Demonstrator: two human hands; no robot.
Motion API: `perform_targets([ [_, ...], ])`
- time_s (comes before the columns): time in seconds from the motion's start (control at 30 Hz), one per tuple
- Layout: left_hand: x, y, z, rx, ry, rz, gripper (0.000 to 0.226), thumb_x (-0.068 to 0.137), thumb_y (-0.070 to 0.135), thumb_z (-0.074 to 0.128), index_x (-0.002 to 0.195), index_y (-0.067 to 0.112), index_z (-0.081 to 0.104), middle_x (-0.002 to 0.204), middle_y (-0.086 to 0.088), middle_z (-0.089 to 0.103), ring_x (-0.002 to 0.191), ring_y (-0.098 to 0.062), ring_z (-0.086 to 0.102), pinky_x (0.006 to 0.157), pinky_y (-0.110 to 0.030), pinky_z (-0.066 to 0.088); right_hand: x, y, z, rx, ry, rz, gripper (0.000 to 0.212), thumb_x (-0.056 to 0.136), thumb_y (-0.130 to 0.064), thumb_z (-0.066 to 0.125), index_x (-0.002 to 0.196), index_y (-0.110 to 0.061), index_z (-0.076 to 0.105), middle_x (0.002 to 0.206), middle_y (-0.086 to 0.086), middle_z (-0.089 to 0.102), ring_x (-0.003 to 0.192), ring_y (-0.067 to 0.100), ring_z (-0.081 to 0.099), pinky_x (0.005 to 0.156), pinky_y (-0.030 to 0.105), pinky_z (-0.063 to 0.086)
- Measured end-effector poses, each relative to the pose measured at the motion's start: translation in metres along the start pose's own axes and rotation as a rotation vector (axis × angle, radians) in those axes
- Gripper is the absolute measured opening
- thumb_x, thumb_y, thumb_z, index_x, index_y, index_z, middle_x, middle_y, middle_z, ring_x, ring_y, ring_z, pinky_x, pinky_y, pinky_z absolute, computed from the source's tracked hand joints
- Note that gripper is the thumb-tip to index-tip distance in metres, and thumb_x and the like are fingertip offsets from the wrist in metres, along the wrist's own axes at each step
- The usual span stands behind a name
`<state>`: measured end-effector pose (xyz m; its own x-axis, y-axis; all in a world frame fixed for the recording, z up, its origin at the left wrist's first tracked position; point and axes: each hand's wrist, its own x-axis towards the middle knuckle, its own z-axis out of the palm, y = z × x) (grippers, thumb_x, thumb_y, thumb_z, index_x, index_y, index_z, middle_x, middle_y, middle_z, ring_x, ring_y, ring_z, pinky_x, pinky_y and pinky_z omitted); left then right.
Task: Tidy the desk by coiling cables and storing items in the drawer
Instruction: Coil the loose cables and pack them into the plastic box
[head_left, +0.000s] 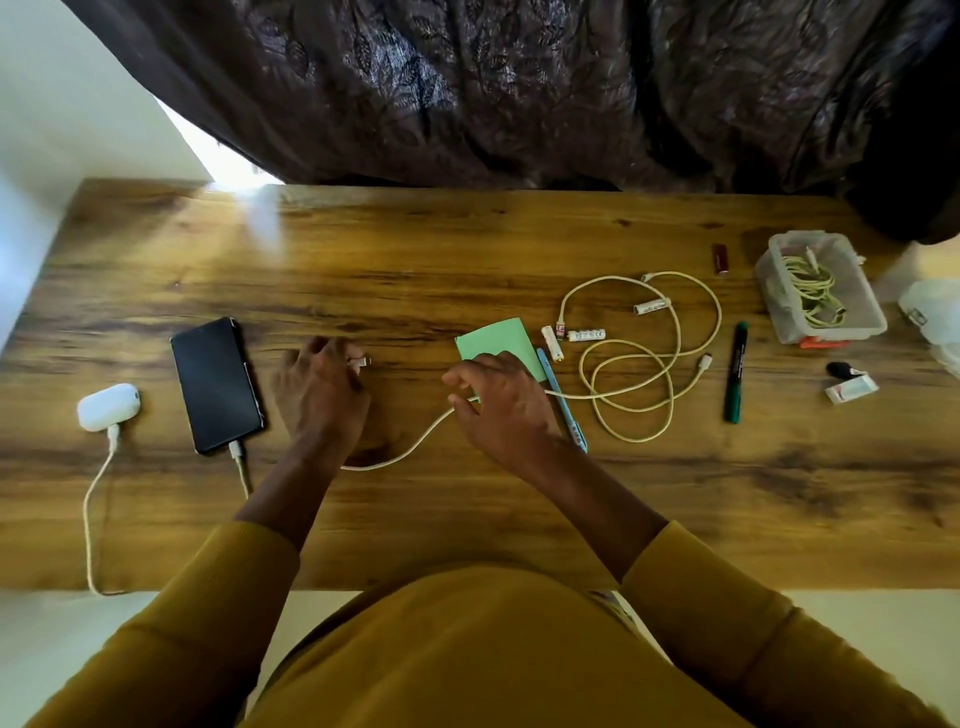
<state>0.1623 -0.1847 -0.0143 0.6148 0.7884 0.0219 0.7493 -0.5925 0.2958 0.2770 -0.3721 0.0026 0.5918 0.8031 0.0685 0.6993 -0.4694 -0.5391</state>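
**A:** Where is the cable relative to the 2 hands?

**B:** The pale cable (631, 364) runs left to right across the middle of the frame. Its plug end (361, 360) is pinched in the left hand (319, 387), centre-left. From there it dips toward the lower edge of the desk (415, 249), then rises to the right hand (501, 402), whose curled fingers seem to hold it, though the grip itself is partly hidden.

**A:** And the rest of it?

**B:** The loose loops lie right of centre, beside the right hand, among 3 batteries (584, 335) and a blue pen (563, 402). The right hand is nearer that slack, so I judge it would feed cable toward the left for coiling.
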Motion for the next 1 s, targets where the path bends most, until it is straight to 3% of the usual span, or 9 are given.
perform_targets([
  [0.1, 0.0, 0.003, -0.009, -0.069, 0.028, 0.052, 0.026, 0.092, 0.015, 0.071, 0.113, 0.03, 0.072, 0.127, 0.0, 0.067, 0.115, -0.029, 0.059, 0.096, -0.046, 0.039, 0.001, -0.003, 0.002, 0.029, 0.028, 0.014, 0.022, 0.097, -0.028, 0.068, 0.118, -0.021, 0.071, 0.111, -0.001, 0.072, 0.109, 0.017, 0.061, 0.089, 0.038, 0.055],
  [0.2, 0.003, 0.013, -0.017, -0.335, 0.02, 0.194, 0.018, 0.097, 0.019, 0.068, 0.11, 0.031, 0.069, 0.12, 0.007, 0.063, 0.107, -0.013, 0.063, 0.097, -0.048, 0.052, 0.003, -0.005, -0.001, 0.205, 0.052, 0.076, 0.016, 0.096, -0.025, 0.069, 0.112, -0.02, 0.073, 0.104, -0.005, 0.075, 0.098, 0.011, 0.067, 0.084, 0.034, 0.059],
  [0.3, -0.001, 0.037, -0.024, -0.514, -0.014, 0.37, 0.016, 0.098, 0.023, 0.069, 0.113, 0.03, 0.069, 0.115, 0.013, 0.064, 0.105, -0.006, 0.063, 0.092, -0.047, 0.055, 0.008, -0.01, -0.012, 0.561, -0.032, 0.362, 0.015, 0.1, -0.024, 0.062, 0.106, -0.022, 0.075, 0.097, -0.007, 0.077, 0.091, 0.008, 0.071, 0.079, 0.031, 0.059],
  [0.4, -0.009, 0.064, -0.026, -0.584, -0.047, 0.52, 0.016, 0.095, 0.025, 0.072, 0.111, 0.031, 0.07, 0.111, 0.017, 0.068, 0.109, -0.009, 0.063, 0.096, -0.052, 0.05, 0.011, -0.015, -0.025, 1.058, -0.189, 0.691, 0.036, 0.109, -0.032, 0.045, 0.097, -0.012, 0.073, 0.084, 0.006, 0.075, 0.076, 0.02, 0.071, 0.064, 0.035, 0.059],
  [0.47, -0.017, 0.081, -0.027, -0.591, -0.058, 0.587, 0.02, 0.091, 0.02, 0.076, 0.109, 0.03, 0.073, 0.109, 0.017, 0.07, 0.112, -0.011, 0.062, 0.099, -0.053, 0.047, 0.01, -0.011, -0.036, 1.308, -0.283, 0.805, 0.042, 0.111, -0.034, 0.039, 0.094, -0.009, 0.068, 0.082, 0.011, 0.071, 0.07, 0.021, 0.068, 0.061, 0.035, 0.056],
  [0.63, -0.03, 0.107, -0.03, -0.646, -0.077, 0.654, 0.025, 0.086, 0.015, 0.08, 0.105, 0.029, 0.078, 0.114, 0.011, 0.065, 0.121, -0.014, 0.053, 0.104, -0.045, 0.044, 0.004, 0.005, -0.059, 1.592, -0.427, 0.753, 0.044, 0.11, -0.025, 0.032, 0.105, -0.003, 0.069, 0.088, 0.012, 0.068, 0.071, 0.023, 0.062, 0.06, 0.033, 0.055],
  [0.77, -0.034, 0.12, -0.035, -0.665, -0.108, 0.787, 0.016, 0.083, 0.029, 0.079, 0.099, 0.028, 0.081, 0.128, 0.006, 0.061, 0.137, -0.021, 0.044, 0.112, -0.045, 0.039, -0.004, 0.017, -0.073, 1.733, -0.441, 0.654, 0.029, 0.107, -0.027, 0.043, 0.11, -0.009, 0.066, 0.098, 0.007, 0.069, 0.086, 0.017, 0.07, 0.071, 0.031, 0.059],
  [0.83, -0.037, 0.127, -0.036, -0.68, -0.132, 0.819, 0.017, 0.082, 0.032, 0.076, 0.098, 0.028, 0.08, 0.133, 0.003, 0.06, 0.143, -0.023, 0.04, 0.116, -0.044, 0.035, -0.008, 0.022, -0.079, 1.755, -0.453, 0.633, 0.029, 0.107, -0.021, 0.04, 0.104, -0.008, 0.066, 0.095, 0.005, 0.066, 0.082, 0.015, 0.069, 0.07, 0.03, 0.059],
  [1.0, -0.041, 0.142, -0.043, -0.897, -0.173, 0.766, 0.031, 0.094, 0.014, 0.063, 0.124, 0.008, 0.07, 0.133, -0.006, 0.063, 0.131, -0.023, 0.057, 0.106, -0.046, 0.047, -0.016, 0.033, -0.095, 1.751, -0.456, 0.588, 0.033, 0.106, -0.024, 0.046, 0.119, -0.003, 0.067, 0.081, 0.001, 0.069, 0.073, 0.011, 0.067, 0.074, 0.029, 0.058],
])
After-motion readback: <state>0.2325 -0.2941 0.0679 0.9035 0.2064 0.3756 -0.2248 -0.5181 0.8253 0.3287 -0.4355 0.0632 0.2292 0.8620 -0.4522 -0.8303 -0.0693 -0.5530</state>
